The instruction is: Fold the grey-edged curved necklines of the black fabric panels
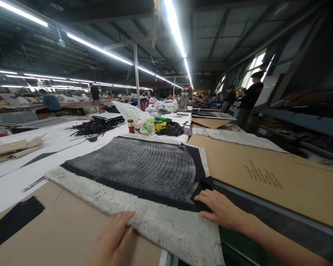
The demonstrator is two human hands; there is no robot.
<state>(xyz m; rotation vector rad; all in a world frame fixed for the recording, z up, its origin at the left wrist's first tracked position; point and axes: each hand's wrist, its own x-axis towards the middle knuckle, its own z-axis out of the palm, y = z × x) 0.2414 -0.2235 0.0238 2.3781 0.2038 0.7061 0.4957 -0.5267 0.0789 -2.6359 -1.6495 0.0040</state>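
A dark sheet (pixel 138 166) with curved rows of grey speckles and a plain black border lies on a worn, pale grey board (pixel 100 194). My right hand (pixel 220 208) rests at the near right corner, fingers stretched over the black border and the thumb apart on the board. Beside its fingertips the black edge (pixel 207 184) curls upward. Close to the board's front edge is my left hand (pixel 113 238), slightly blurred, its fingers extended and nothing visible in them. Whether it touches the board is unclear.
Brown cardboard (pixel 266 173) lies on the right. A black strip (pixel 15 221) and a pen-like tool (pixel 33 184) are on the left. Behind are black strips (pixel 97 125), a red-labelled bottle (pixel 131 125) and a jar (pixel 150 125). A person (pixel 251 98) stands at far right.
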